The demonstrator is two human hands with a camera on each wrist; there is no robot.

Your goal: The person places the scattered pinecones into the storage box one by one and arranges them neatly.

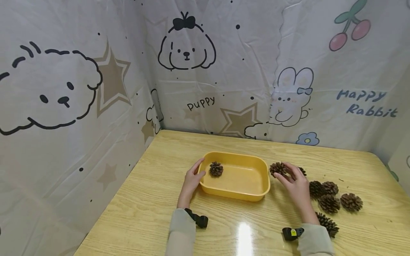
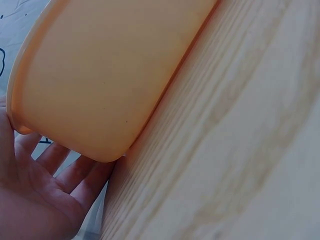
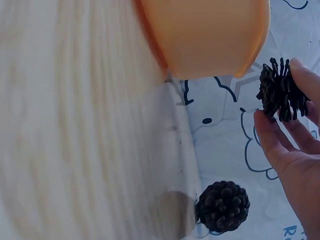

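R hand (image 1: 296,185) pinches a pinecone (image 1: 277,169) just beside the yellow tub (image 1: 232,192).
The pinecone sits btwn thumb & fingertips, R hand half open around it. L hand (image 1: 191,181) grips the yellow tub at its left end, thumb at rim, fingers outside; 2nd pinecone (image 1: 216,169) lies inside, near L hand.

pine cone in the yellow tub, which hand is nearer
Left. The left hand grips the yellow tub at the end beside this pine cone; the right hand is past the opposite end, holding another pine cone.
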